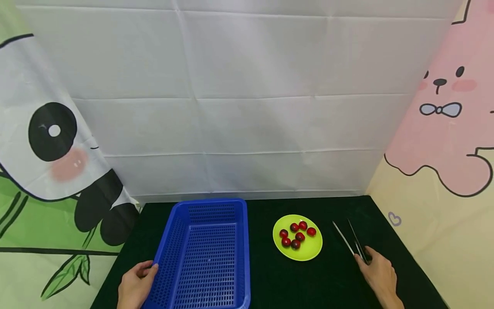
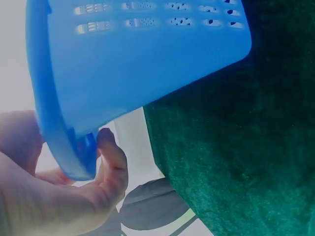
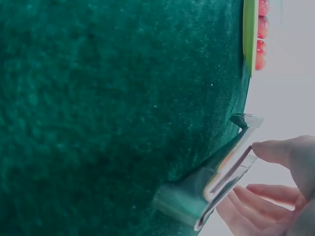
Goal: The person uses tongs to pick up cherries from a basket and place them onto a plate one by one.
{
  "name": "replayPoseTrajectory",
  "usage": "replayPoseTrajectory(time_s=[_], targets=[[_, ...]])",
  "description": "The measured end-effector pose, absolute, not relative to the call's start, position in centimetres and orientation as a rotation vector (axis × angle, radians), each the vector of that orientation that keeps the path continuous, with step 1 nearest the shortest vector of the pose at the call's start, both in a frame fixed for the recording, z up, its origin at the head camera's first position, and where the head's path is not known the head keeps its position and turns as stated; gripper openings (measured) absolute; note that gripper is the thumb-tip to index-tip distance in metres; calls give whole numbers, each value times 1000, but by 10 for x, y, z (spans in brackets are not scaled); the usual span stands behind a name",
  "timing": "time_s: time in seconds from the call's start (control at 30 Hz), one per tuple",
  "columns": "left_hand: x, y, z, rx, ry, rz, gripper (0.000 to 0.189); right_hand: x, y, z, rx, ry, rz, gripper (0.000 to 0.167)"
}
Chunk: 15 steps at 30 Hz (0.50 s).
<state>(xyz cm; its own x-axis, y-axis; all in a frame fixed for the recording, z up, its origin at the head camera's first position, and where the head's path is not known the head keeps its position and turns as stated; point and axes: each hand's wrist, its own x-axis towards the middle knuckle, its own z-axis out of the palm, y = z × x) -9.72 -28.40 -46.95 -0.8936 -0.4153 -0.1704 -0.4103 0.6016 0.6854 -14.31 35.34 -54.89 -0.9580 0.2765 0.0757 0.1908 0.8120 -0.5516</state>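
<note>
At the left, my left hand [image 1: 135, 285] pinches the outer rim of a blue plastic basket [image 1: 248, 257]. In the left wrist view, thumb and fingers curl round the rim of the basket [image 2: 142, 69]. My right hand [image 1: 376, 272] holds metal tongs [image 1: 343, 237] near their closed end, arms spread and pointing away. In the right wrist view, thumb and fingers are on either side of the tongs [image 3: 216, 182]. Between basket and tongs lies a yellow-green plate [image 1: 301, 254] with several dark red, cherry-like fruits [image 1: 299, 236]. Only the basket's mesh floor shows inside it.
A dark green cloth [image 1: 278, 283] covers the table. Behind it hangs a white creased sheet [image 1: 251, 120]. Printed cloths stand at both sides, a panda [image 1: 58, 171] on the left and a pink bear [image 1: 436, 141] on the right.
</note>
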Motion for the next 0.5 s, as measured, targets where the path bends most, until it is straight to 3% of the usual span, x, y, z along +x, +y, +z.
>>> replayPoseTrajectory(time_s=[0.27, 0.5], targets=[[-100, -275, -462, 644, -2763, -1128, 43, -145, 350, -537, -372, -2783, 828, 41], [-106, -264, -454, 592, -2683, -1044, 31, -149, 348, -530, -283, -2693, 801, 20]])
